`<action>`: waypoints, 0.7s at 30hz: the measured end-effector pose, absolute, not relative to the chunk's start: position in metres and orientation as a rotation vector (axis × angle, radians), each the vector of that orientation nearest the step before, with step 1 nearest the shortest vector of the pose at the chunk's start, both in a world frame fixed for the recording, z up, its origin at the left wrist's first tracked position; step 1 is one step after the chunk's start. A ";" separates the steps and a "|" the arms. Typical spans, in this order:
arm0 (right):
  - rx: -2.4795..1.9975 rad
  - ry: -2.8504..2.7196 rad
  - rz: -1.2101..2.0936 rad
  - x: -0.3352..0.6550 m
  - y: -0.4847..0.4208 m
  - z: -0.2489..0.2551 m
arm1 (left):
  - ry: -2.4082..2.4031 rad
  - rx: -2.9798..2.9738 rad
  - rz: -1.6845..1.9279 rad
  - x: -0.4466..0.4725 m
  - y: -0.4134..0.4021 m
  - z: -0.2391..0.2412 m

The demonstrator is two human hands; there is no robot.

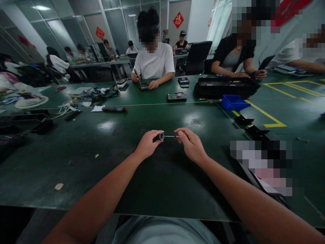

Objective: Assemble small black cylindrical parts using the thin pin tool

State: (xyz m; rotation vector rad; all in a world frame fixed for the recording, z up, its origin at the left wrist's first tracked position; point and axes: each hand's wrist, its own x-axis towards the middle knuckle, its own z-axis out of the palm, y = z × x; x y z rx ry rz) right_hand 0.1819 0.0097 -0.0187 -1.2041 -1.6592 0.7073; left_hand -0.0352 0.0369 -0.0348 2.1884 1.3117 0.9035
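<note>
Head view: L hand (148, 144) is closed round a stubby black handle (159, 137). R hand (191, 145) pinches a thin metal bit (169, 136) by its tip. Both sit over the green bench (101, 162), nearer & left of the blue bin (235, 101). Risk, I'd judge: the bit's slim & smooth and the pinch is light, so it could slip & roll on the glossy bench. Handle's cylindrical w/ a silvery collar.

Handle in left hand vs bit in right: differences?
The handle is thick and black with a silver end; the bit is thin metal with a red mark. The left hand wraps the handle; the right hand pinches the bit. Both lie level, in line.
</note>
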 end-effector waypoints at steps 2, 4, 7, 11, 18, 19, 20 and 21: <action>-1.226 -1.650 0.703 0.181 0.008 -0.018 | 1.307 2.177 0.902 -0.035 0.036 -0.034; -1.234 -1.610 0.697 0.180 0.008 -0.018 | 1.308 2.166 0.898 -0.035 0.036 -0.033; -1.200 -1.499 0.740 0.180 0.012 -0.021 | 1.327 2.152 0.894 -0.036 0.036 -0.033; -1.118 -1.353 0.895 0.180 0.019 -0.025 | 1.324 2.150 0.900 -0.035 0.036 -0.034; -1.049 -1.081 1.094 0.181 0.026 -0.027 | 1.207 2.251 0.909 -0.034 0.034 -0.033; -1.051 -1.052 1.126 0.182 0.027 -0.027 | 1.184 2.286 0.885 -0.034 0.034 -0.033; -1.053 -1.020 1.165 0.183 0.028 -0.027 | 1.175 2.316 0.864 -0.035 0.034 -0.033; -1.058 -0.983 1.203 0.184 0.029 -0.028 | 1.179 2.337 0.846 -0.035 0.035 -0.033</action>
